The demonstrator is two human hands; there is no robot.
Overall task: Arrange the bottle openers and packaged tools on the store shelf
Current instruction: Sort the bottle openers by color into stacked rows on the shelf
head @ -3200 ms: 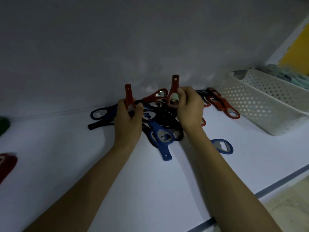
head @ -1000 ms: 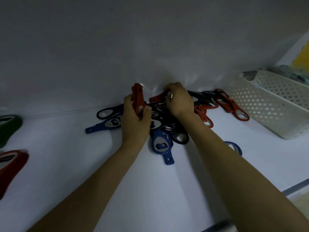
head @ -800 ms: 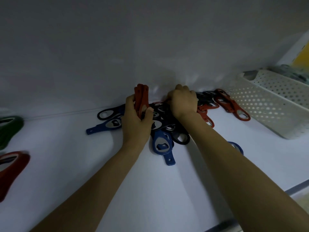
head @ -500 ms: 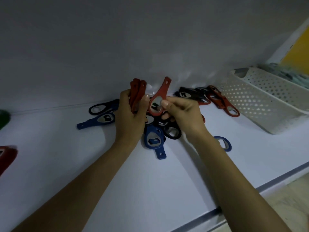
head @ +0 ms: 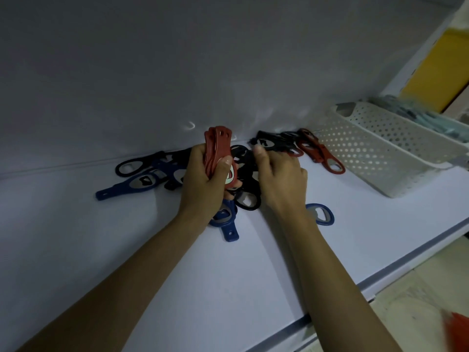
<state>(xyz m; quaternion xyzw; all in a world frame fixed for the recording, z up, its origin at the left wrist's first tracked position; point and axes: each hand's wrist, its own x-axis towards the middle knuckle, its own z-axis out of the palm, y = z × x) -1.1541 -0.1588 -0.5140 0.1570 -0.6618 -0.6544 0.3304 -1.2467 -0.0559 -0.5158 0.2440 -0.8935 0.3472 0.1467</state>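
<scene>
Red bottle openers (head: 217,151), seemingly stiff, light and slick, are standing bunched in the left hand's (head: 203,184) grip near the shelf's (head: 177,275) back edge. The right hand (head: 281,179) is reaching over black openers (head: 272,144); whether it is gripping one, I cannot tell. Handles are probably offering the surest pinch.

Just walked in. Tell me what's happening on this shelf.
A person seems to be sorting by colour on the white shelf. Their left grip clutches an upright bunch of red bottle openers. The right grip reaches over the black openers, its fingers hidden. Loose blue openers lie around, and a red pair sits beside the perforated basket.
</scene>
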